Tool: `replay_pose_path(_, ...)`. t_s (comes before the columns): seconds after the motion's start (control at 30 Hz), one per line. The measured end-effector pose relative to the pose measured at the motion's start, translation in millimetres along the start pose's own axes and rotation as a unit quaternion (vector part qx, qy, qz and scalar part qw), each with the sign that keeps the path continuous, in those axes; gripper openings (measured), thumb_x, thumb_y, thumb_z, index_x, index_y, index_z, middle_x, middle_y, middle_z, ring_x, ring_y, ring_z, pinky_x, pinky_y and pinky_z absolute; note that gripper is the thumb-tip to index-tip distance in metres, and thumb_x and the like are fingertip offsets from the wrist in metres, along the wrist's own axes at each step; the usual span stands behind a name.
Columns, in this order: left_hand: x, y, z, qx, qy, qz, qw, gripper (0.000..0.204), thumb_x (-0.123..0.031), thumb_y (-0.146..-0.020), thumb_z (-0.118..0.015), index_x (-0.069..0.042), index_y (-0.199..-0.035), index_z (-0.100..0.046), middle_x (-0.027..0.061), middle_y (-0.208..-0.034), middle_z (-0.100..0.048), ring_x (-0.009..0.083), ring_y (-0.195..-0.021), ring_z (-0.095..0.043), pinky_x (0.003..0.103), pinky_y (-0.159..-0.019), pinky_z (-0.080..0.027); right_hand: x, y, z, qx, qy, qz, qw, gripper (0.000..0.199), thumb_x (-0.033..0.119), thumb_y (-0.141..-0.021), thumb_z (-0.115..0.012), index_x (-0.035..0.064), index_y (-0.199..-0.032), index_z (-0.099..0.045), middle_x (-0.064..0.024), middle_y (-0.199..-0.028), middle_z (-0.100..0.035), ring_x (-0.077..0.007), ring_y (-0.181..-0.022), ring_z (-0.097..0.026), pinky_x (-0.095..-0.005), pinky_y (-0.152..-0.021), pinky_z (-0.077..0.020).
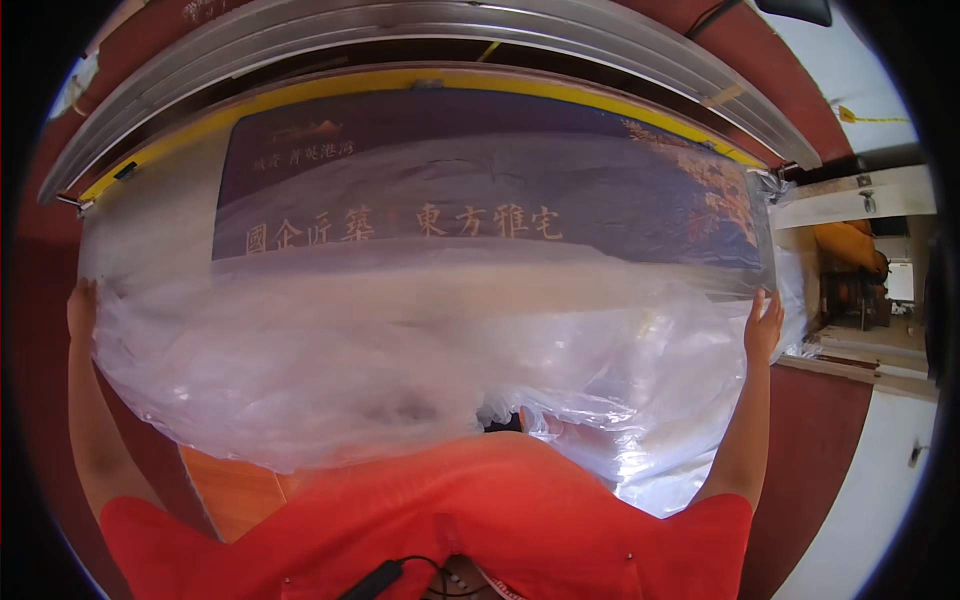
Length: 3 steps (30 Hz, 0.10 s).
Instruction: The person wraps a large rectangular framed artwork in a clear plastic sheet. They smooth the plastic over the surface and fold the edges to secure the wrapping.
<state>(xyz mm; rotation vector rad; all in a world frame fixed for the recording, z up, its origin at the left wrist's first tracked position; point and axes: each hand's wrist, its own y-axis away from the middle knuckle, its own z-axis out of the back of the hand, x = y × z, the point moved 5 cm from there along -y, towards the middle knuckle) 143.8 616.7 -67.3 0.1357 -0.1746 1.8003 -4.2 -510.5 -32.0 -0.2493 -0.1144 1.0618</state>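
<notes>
A large clear plastic sheet (420,340) is spread wide in front of me and hangs in loose folds over my chest. My left hand (82,308) grips its left edge with the arm stretched far out. My right hand (763,325) holds the right edge, fingers partly spread against the plastic. Behind the sheet lies a dark navy panel (480,180) with orange characters and a patterned right end; the plastic covers most of it. My red shirt fills the bottom of the view.
The panel lies on a board with a yellow rim (300,88); long grey metal rails (420,30) lie beyond it. The floor is dark red (820,420). A white wall and doorway (880,290) are at the right; an orange wooden surface (235,490) shows at lower left.
</notes>
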Motion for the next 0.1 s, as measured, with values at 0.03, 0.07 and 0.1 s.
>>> replay_pose_path(0.03, 18.2, -1.9, -2.3, -0.029, -0.005, 0.013, 0.999, 0.029, -0.026, -0.085, -0.040, 0.001, -0.088, -0.052, 0.0215, -0.086, -0.054, 0.0343, -0.079, -0.052, 0.039, -0.069, -0.040, 25.0, -3.5, 5.6, -0.029, 0.023, 0.026, 0.999, 0.046, 0.030, -0.085, -0.041, 0.0127, -0.126, -0.030, -0.0130, -0.127, -0.032, -0.0307, -0.119, -0.027, -0.0384, -0.095, -0.0238)
replay_pose_path(0.07, 55.8, -16.3, -0.7, -0.065, -0.016, 0.031, 0.997, 0.031, -0.027, -0.085, -0.039, 0.001, -0.090, -0.053, 0.0214, -0.089, -0.054, 0.0337, -0.082, -0.053, 0.038, -0.072, -0.041, 47.1, -11.6, -7.2, -0.002, -0.042, 0.098, 0.994, 0.049, 0.036, -0.084, -0.039, 0.0141, -0.127, -0.028, -0.0127, -0.130, -0.027, -0.0291, -0.121, -0.022, -0.0436, -0.096, -0.0195)
replay_pose_path(0.1, 58.7, -22.0, -15.8, -0.060, -0.010, 0.030, 0.998, 0.031, -0.027, -0.085, -0.039, 0.001, -0.090, -0.053, 0.0214, -0.089, -0.054, 0.0337, -0.082, -0.053, 0.038, -0.072, -0.041, 64.7, -13.1, -11.3, 0.024, -0.086, 0.160, 0.983, 0.052, 0.041, -0.084, -0.038, 0.0156, -0.128, -0.026, -0.0124, -0.133, -0.021, -0.0275, -0.124, -0.016, -0.0488, -0.097, -0.0152)
